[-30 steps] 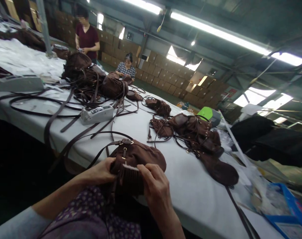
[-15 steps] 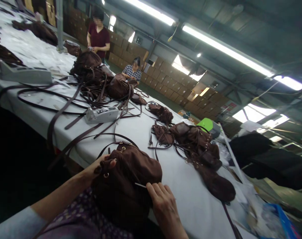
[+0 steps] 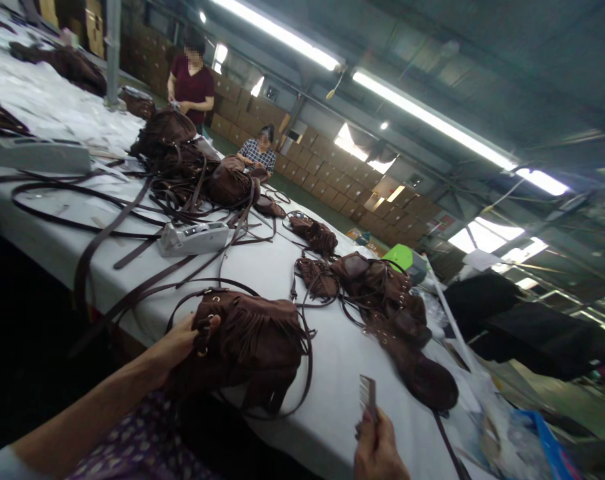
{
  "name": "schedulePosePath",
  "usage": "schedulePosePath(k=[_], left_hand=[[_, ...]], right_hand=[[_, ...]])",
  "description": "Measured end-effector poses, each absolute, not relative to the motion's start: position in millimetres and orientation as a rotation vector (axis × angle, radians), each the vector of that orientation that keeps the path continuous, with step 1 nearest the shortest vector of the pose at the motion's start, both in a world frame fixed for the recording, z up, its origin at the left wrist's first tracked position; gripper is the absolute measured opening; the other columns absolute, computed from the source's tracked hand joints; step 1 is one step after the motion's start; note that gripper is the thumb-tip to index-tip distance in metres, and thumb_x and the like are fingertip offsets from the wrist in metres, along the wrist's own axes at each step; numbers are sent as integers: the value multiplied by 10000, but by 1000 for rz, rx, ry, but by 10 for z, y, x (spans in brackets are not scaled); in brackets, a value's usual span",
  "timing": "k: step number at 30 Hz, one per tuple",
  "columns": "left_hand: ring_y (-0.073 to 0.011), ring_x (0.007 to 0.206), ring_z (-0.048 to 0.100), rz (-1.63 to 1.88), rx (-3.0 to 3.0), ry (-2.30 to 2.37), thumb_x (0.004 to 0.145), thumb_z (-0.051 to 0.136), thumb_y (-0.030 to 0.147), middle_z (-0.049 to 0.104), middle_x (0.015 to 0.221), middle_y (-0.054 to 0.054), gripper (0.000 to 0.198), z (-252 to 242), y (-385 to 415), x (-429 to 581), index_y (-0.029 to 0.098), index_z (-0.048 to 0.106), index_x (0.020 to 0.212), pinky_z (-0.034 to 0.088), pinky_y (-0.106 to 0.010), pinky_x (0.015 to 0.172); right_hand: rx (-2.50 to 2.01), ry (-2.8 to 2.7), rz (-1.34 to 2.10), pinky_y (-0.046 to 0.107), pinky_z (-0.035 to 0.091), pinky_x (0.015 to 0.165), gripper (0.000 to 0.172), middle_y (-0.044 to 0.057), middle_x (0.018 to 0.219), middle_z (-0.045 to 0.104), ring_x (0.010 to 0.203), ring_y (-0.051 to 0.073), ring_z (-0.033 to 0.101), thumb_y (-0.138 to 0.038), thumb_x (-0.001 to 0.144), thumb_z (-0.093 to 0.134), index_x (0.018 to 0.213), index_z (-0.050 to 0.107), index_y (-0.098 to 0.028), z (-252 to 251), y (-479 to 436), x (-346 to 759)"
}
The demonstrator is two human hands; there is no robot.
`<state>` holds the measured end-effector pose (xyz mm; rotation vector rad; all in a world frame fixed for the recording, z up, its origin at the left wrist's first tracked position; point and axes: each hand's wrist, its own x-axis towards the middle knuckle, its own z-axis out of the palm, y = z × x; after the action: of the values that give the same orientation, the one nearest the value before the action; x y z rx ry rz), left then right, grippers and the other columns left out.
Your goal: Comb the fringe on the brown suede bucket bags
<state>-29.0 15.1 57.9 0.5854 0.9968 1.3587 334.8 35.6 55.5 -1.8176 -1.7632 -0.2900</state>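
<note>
A dark brown fringed bag (image 3: 262, 340) with gold eyelets and a long thin strap lies at the near edge of the white table. My left hand (image 3: 185, 340) grips the gathered top of this bag, its fingers closed round the brown material. To the right of the bag, over the tabletop, my right hand (image 3: 380, 447) holds a comb (image 3: 367, 393) with its teeth pointing left. The comb is apart from the bag. Part of my right hand is cut off by the lower edge of the view.
Long straps trail over the white table (image 3: 262, 257) near a grey tape dispenser (image 3: 195, 239). More brown bags (image 3: 232, 180) are piled behind, and others (image 3: 382, 287) lie at right. Two people stand or sit beyond the table, before stacked cartons (image 3: 322, 180).
My right hand has drawn away from the bag, down and to the right, bringing the comb into clear view. The bag has turned so its fringe shows, still in my left hand.
</note>
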Motion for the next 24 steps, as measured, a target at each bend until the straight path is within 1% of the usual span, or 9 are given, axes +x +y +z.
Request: schedulePosePath(k=[2, 4, 5, 8, 10, 12, 14, 18, 24], left_hand=[[-264, 933, 640, 1324, 661, 978, 673, 746, 535, 690, 978, -86, 594, 620, 102, -182, 154, 620, 1111, 521, -341, 815], [-263, 968, 624, 1288, 757, 977, 693, 727, 539, 680, 1010, -88, 588, 640, 55, -56, 157, 611, 1125, 507, -337, 850], [-262, 954, 622, 1278, 810, 995, 686, 728, 548, 679, 995, -85, 583, 642, 32, -5, 154, 617, 1100, 511, -328, 835], [-249, 843, 621, 1285, 938, 1100, 662, 717, 599, 672, 871, -71, 559, 637, -41, 56, 140, 630, 969, 527, -289, 709], [-241, 785, 620, 1280, 916, 1171, 674, 687, 629, 660, 809, -59, 571, 629, -91, 31, 144, 620, 967, 527, -280, 644], [-249, 762, 629, 1267, 810, 1213, 674, 683, 629, 655, 777, -52, 600, 618, -130, -6, 160, 601, 1040, 536, -295, 628], [-258, 754, 638, 1268, 699, 1307, 653, 707, 610, 651, 751, -44, 611, 610, -149, -27, 185, 590, 1076, 542, -299, 609], [-262, 755, 644, 1239, 712, 1497, 597, 748, 585, 656, 744, -41, 574, 647, -130, 16, 219, 639, 1025, 534, -280, 550], [-274, 884, 639, 1299, 769, 1471, 601, 727, 620, 679, 799, -43, 552, 706, -42, 160, 194, 678, 948, 542, -276, 652]], right_hand=[[-1664, -1816, -165, 268, 430, 471, 335, 27, 677, 674, 534, 200, 633, -385, 980, 384, 1243, 498, -210, 603, 205, 2850], [-1303, -1960, -169, 264, 441, 507, 370, 56, 756, 687, 552, 178, 627, -277, 984, 370, 1335, 429, -174, 642, 103, 2295], [-1148, -2045, -173, 267, 448, 529, 415, 63, 776, 686, 567, 171, 623, -216, 976, 373, 1385, 371, -147, 654, 78, 2050], [-840, -2258, -319, 297, 409, 496, 509, 30, 660, 621, 522, 170, 568, -89, 928, 386, 1426, 286, -50, 644, 94, 1611], [-820, -2361, -460, 316, 376, 471, 525, 16, 616, 570, 506, 178, 535, -37, 891, 386, 1411, 311, -16, 602, 161, 1587], [-882, -2434, -593, 322, 361, 466, 544, 18, 620, 544, 510, 182, 519, -4, 851, 392, 1394, 353, -15, 552, 259, 1713], [-946, -2481, -712, 315, 352, 466, 558, 19, 628, 527, 519, 179, 511, 6, 827, 414, 1383, 388, -34, 513, 370, 1903], [-1000, -2515, -858, 288, 354, 491, 564, 10, 639, 516, 538, 158, 493, -6, 841, 455, 1395, 395, -89, 493, 576, 2236], [-1056, -2527, -767, 251, 394, 513, 552, 11, 660, 550, 576, 155, 515, -16, 861, 463, 1396, 411, -145, 504, 757, 2511]])
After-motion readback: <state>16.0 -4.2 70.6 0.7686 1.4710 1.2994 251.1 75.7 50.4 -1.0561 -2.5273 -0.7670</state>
